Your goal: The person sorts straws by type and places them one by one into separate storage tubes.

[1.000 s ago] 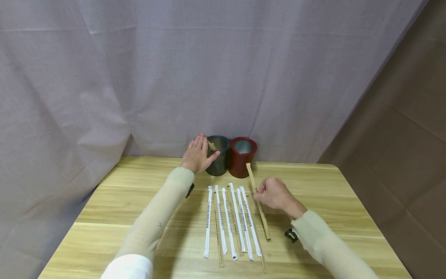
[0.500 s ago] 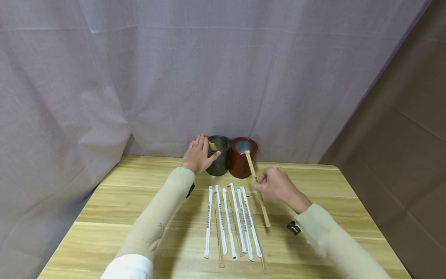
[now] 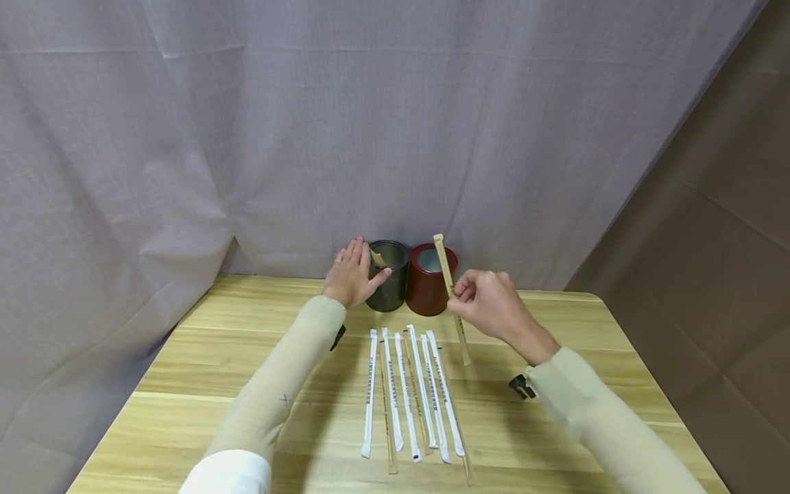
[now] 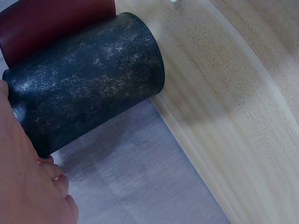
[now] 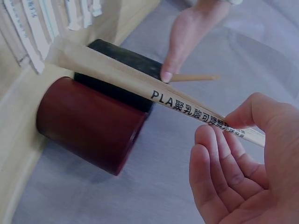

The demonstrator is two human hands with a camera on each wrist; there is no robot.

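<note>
My right hand [image 3: 461, 296] pinches a long brown paper-wrapped straw [image 3: 448, 289] and holds it off the table, nearly upright, its top in front of the red can [image 3: 432, 283]. In the right wrist view the straw [image 5: 140, 84] crosses above the red can [image 5: 88, 123] and the dark can [image 5: 122, 59]. My left hand [image 3: 350, 273] rests against the left side of the dark can [image 3: 389, 283], fingers straight and thumb on the rim. The left wrist view shows my palm [image 4: 25, 186] beside the dark can [image 4: 88, 88]. A brown straw end [image 3: 375, 258] sticks out of that can.
Several white wrapped straws [image 3: 407, 391] and a few thin brown ones lie in a row on the wooden table [image 3: 216, 363], in front of the cans. A grey curtain [image 3: 308, 137] hangs right behind the cans. The table's right edge lies beside brown cloth [image 3: 710, 240].
My right hand has lifted the brown straw off the table, raised it toward the red can and tipped it more upright. My left hand has stayed on the dark can.
</note>
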